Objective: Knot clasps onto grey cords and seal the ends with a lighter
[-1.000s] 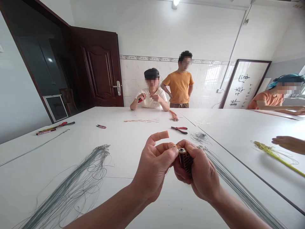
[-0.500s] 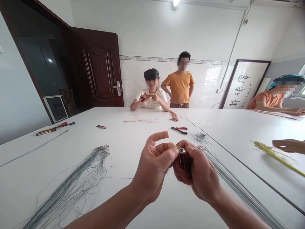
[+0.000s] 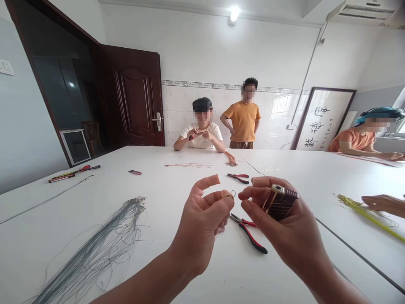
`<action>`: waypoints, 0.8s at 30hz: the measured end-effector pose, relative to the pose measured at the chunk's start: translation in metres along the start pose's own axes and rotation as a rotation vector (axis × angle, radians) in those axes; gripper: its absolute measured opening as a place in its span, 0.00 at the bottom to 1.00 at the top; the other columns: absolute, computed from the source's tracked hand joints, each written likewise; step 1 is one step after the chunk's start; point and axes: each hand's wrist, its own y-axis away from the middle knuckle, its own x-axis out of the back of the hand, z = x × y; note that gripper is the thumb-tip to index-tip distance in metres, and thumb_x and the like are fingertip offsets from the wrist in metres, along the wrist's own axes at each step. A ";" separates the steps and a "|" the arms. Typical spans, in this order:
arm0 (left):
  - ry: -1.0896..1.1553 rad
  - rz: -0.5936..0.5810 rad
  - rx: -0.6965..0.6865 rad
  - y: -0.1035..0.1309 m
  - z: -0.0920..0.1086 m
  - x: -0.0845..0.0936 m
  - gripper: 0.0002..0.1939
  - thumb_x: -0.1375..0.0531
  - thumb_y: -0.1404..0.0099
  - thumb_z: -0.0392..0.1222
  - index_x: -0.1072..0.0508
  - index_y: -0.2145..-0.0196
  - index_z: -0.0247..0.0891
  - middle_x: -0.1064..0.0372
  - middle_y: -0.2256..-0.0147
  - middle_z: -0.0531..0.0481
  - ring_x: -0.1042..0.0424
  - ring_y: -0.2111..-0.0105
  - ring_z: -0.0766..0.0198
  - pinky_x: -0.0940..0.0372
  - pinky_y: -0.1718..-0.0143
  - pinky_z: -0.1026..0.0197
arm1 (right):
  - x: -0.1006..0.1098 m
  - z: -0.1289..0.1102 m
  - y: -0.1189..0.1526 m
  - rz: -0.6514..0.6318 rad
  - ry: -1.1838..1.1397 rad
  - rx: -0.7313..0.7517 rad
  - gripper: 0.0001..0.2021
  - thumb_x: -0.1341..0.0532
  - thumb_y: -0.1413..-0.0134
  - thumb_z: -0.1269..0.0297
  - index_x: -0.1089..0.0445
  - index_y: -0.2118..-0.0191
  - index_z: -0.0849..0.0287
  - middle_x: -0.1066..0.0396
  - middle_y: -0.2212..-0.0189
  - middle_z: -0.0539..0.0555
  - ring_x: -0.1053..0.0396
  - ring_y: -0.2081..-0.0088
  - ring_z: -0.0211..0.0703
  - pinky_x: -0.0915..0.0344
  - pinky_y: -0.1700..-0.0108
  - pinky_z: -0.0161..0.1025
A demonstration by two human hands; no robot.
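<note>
My left hand (image 3: 205, 223) pinches a small wire hook (image 3: 233, 194) between thumb and index finger, its curved end sticking out to the right. My right hand (image 3: 284, 223) holds a small dark box with gold edges and a round mark on top (image 3: 280, 201) against the palm, with thumb and fingertips pointing at the hook. The two hands are apart. Red-and-black pliers (image 3: 249, 234) lie on the table between and below them. A bundle of grey cords (image 3: 95, 240) is spread out left of my left hand.
On the white table (image 3: 152, 270) are more pliers (image 3: 238, 177), small snips (image 3: 135, 172), an orange cord bundle (image 3: 230, 159) and tools at far left (image 3: 74, 173). A person's hand (image 3: 384, 204) touches yellow-green cords (image 3: 363, 211) at right. Other people are across the table.
My right hand has moved right with the box, away from my left hand, and the wire hook now shows. Pliers below the hands have come into sight. The view has tilted up slightly.
</note>
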 end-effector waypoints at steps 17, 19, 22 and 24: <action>-0.068 -0.116 0.125 0.002 -0.004 0.000 0.22 0.40 0.42 0.33 0.43 0.52 0.43 0.38 0.75 0.59 0.45 0.77 0.75 0.47 0.70 0.65 | 0.000 0.003 0.004 -0.057 0.180 0.339 0.20 0.44 0.53 0.80 0.43 0.56 0.52 0.33 0.70 0.47 0.34 0.78 0.33 0.35 0.81 0.28; -0.069 -0.114 0.120 0.002 -0.003 0.000 0.22 0.40 0.42 0.32 0.42 0.52 0.44 0.38 0.75 0.60 0.45 0.78 0.76 0.47 0.70 0.65 | 0.007 0.002 0.000 0.018 0.349 0.362 0.17 0.42 0.53 0.78 0.40 0.58 0.53 0.33 0.70 0.47 0.34 0.78 0.33 0.35 0.80 0.28; -0.061 -0.090 0.092 0.001 -0.003 0.002 0.21 0.40 0.42 0.33 0.41 0.53 0.45 0.37 0.74 0.60 0.45 0.78 0.77 0.46 0.70 0.66 | 0.015 -0.002 -0.005 0.129 0.528 0.317 0.08 0.39 0.50 0.72 0.35 0.63 0.54 0.33 0.76 0.45 0.37 0.81 0.31 0.37 0.79 0.28; -0.054 -0.058 0.060 0.000 -0.003 0.002 0.21 0.39 0.42 0.33 0.40 0.53 0.46 0.35 0.73 0.60 0.44 0.77 0.77 0.46 0.71 0.68 | 0.017 -0.006 -0.005 0.077 0.482 0.214 0.04 0.39 0.48 0.68 0.34 0.66 0.53 0.35 0.81 0.43 0.40 0.83 0.31 0.38 0.80 0.27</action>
